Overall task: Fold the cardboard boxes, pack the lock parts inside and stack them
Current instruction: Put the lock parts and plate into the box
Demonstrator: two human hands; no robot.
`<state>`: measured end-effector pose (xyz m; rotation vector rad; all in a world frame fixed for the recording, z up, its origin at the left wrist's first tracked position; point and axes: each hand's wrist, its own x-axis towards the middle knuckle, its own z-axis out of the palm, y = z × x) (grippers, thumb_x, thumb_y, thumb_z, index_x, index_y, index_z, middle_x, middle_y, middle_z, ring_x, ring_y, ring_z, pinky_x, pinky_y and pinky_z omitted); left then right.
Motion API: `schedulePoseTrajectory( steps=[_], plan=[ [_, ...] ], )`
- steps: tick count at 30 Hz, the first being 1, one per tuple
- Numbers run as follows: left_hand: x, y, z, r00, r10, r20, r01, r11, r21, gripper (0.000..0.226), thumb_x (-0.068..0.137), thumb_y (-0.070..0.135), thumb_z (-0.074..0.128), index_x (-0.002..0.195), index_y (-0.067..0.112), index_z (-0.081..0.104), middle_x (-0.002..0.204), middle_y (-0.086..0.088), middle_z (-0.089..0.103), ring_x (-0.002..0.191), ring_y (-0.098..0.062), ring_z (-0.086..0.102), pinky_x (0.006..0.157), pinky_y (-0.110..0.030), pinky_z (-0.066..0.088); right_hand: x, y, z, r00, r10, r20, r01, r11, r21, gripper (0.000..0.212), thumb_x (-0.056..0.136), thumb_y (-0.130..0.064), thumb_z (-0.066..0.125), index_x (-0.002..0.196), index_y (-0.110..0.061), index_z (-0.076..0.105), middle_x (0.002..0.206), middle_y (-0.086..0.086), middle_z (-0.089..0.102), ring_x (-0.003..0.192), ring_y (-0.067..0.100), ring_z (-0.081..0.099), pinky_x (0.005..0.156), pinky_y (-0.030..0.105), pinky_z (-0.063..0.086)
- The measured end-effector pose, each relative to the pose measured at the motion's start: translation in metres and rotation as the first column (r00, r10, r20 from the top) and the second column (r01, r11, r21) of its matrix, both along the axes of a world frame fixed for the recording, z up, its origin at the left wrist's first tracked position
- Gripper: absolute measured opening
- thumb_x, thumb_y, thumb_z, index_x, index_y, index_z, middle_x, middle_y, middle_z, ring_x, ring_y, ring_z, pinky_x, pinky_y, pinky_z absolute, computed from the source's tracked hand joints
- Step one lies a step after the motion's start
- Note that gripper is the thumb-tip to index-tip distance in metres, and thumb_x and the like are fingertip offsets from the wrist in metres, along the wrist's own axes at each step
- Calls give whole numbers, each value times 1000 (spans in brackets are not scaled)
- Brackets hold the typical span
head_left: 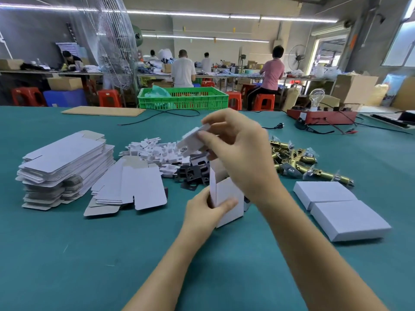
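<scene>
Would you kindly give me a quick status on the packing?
Left hand grips open box, upright. Right hand pinches white insert above it. Two closed boxes lie to the right. Nothing in the way.

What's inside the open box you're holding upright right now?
Only its bare inner wall shows. The left hand grips the open box upright, and the right hand, holding a white insert above it, covers the opening, so any contents are hidden.
</scene>
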<state>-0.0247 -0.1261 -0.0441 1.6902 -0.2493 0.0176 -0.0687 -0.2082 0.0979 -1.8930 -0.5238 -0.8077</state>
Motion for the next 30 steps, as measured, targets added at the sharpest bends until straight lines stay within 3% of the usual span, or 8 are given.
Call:
schedulePoseTrajectory(
  steps=[3,6,11,14,18,21,24,30],
  plan=[
    [-2,-1,0,998,-64,7,65,998,-24,31,61,38,79,91,39,69,95,14,74,94,-11,69,80,-29,56,-9,-54,19,995,-38,-93,39,999,15,15,84,-5,69,98,-5,64,90,5,70,78,12,71,67,26,59],
    [-6,0,2,987,-137,89,138,990,-1,33,61,39,80,93,40,73,94,15,73,91,-9,68,75,-24,55,-24,-104,37,983,-49,-178,26,991,-129,17,75,-10,73,91,-7,68,84,2,73,77,15,71,73,26,59],
    [-9,0,2,987,-113,117,110,993,36,39,61,43,80,98,34,73,96,12,74,92,-14,68,81,-37,54,-30,-119,42,932,-26,-363,-110,930,-350,16,69,-18,78,84,-16,75,79,-1,75,74,11,72,72,23,58],
    [-10,0,0,987,-105,119,101,994,39,36,65,33,81,101,34,74,97,12,74,92,-13,68,80,-33,55,-21,-101,36,930,-114,-350,-94,847,-523,8,76,-14,77,82,-20,77,74,-8,73,70,1,68,70,22,56],
    [-10,-1,0,991,-83,109,80,996,27,30,65,31,80,91,44,73,94,14,74,88,-8,69,74,-23,56,-13,-76,28,945,-190,-266,-34,752,-658,9,79,-12,73,80,-20,76,66,-17,65,69,-4,62,61,6,44],
    [-10,-2,0,995,-64,80,64,998,5,27,63,32,80,87,41,72,91,15,74,84,-5,69,69,-18,53,-8,-64,22,953,-212,-218,-12,691,-723,13,81,-8,68,83,-18,77,62,-15,61,67,3,62,67,15,49],
    [-8,-2,0,997,-63,54,64,998,-5,30,62,32,79,90,37,71,90,15,74,84,-7,69,72,-20,55,-3,-57,18,957,-195,-217,-32,670,-742,16,83,-8,66,88,-18,77,78,-6,72,73,7,63,73,21,50],
    [-6,-2,0,997,-68,36,68,998,-11,35,62,35,79,96,35,70,92,14,74,88,-9,69,74,-22,56,3,-52,9,948,-118,-296,-141,679,-720,17,86,-10,67,97,-17,78,93,-4,76,81,2,65,71,7,45]
  ],
)
